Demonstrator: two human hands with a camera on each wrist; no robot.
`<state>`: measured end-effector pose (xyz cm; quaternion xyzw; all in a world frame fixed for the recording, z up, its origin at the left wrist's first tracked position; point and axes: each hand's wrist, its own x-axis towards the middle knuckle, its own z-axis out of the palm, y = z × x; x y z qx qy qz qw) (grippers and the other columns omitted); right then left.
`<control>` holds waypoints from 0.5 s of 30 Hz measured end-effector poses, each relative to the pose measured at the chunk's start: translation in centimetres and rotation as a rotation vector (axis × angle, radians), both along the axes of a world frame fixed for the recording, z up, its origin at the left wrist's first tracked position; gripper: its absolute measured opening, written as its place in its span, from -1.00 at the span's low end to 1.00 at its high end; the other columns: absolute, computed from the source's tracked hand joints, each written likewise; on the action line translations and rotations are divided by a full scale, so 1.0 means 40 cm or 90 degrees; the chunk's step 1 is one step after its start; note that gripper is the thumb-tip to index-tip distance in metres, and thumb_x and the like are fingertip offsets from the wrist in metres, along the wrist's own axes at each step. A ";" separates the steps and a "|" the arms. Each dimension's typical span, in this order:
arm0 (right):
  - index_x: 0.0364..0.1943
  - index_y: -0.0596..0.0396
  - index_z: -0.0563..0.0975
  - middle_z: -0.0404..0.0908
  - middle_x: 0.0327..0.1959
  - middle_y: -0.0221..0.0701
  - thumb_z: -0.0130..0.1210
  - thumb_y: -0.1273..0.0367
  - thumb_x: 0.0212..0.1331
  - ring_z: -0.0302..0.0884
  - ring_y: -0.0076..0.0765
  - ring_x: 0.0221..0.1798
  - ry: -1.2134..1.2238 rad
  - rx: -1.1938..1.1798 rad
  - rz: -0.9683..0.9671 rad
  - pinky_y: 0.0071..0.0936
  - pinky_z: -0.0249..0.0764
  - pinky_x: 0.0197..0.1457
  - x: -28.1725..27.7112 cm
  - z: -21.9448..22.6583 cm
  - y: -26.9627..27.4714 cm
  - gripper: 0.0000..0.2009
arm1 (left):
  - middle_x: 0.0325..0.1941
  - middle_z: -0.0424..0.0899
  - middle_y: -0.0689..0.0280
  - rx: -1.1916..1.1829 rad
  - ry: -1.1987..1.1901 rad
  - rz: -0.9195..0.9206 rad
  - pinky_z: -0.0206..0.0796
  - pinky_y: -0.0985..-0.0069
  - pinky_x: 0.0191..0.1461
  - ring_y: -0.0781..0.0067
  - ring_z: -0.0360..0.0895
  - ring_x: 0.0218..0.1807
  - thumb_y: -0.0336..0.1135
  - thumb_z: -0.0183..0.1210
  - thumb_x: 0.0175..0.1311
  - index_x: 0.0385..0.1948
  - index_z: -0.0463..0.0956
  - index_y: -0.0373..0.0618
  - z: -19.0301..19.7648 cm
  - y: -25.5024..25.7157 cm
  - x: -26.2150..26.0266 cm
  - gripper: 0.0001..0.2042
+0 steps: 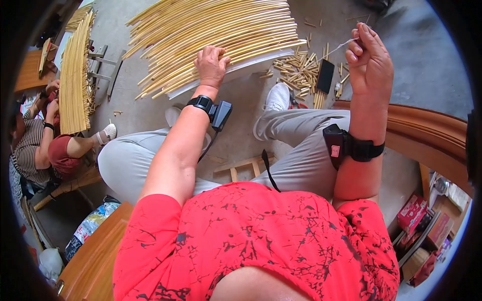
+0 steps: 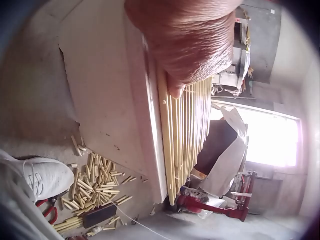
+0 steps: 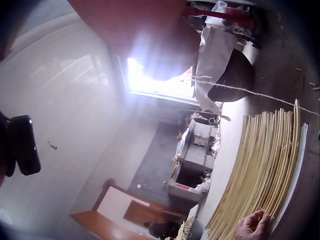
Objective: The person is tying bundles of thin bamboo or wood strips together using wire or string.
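A row of long yellow reed sticks (image 1: pixel 216 30) lies side by side, partly tied into a mat, on a pale low bench (image 2: pixel 107 85). My left hand (image 1: pixel 211 65) is at the near edge of the row, its thumb and fingers bent round the nearest reed stick (image 2: pixel 167 135). In the right wrist view, those fingertips (image 3: pixel 261 216) meet at the outer sticks. Raised to the right, my right hand (image 1: pixel 370 62) pinches a thin white string (image 1: pixel 344 44) between thumb and fingers. The string runs down toward the cut pieces on the floor; in the right wrist view it crosses the air as a slack line.
Short cut reed pieces (image 1: pixel 297 72) lie scattered on the floor beside a black phone-like slab (image 1: pixel 325 76) and red-handled scissors (image 2: pixel 49 211). At left, another person (image 1: pixel 37 145) sits at a second reed mat (image 1: pixel 75 75). A wooden panel edge (image 1: pixel 427 133) stands at right.
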<state>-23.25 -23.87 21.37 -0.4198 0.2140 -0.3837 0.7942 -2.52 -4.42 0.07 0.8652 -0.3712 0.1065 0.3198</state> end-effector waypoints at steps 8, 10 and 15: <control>-0.37 0.22 0.47 0.44 -0.54 -0.42 0.09 0.49 0.07 0.27 -0.58 -0.60 -0.003 -0.002 0.000 -0.64 0.17 -0.60 0.016 0.001 0.012 -0.92 | -0.33 0.44 0.48 0.008 0.008 0.030 0.13 0.33 -0.07 0.34 0.32 -0.14 -0.22 0.27 -0.20 -0.47 0.54 0.13 -0.019 -0.007 0.003 -0.82; -0.38 0.21 0.47 0.44 -0.55 -0.42 0.09 0.49 0.07 0.28 -0.58 -0.61 0.000 -0.003 -0.001 -0.64 0.17 -0.61 0.022 -0.001 0.011 -0.92 | -0.33 0.44 0.47 0.009 0.005 0.036 0.13 0.33 -0.07 0.34 0.32 -0.14 -0.22 0.27 -0.20 -0.47 0.54 0.14 -0.016 -0.008 0.003 -0.82; -0.39 0.21 0.47 0.43 -0.56 -0.43 0.09 0.50 0.07 0.29 -0.58 -0.61 0.004 0.000 -0.012 -0.64 0.20 -0.61 0.028 -0.002 0.010 -0.93 | -0.33 0.48 0.41 -0.001 -0.027 0.014 0.21 0.34 -0.10 0.30 0.38 -0.17 -0.27 0.24 -0.15 -0.42 0.55 0.07 -0.001 -0.001 -0.002 -0.81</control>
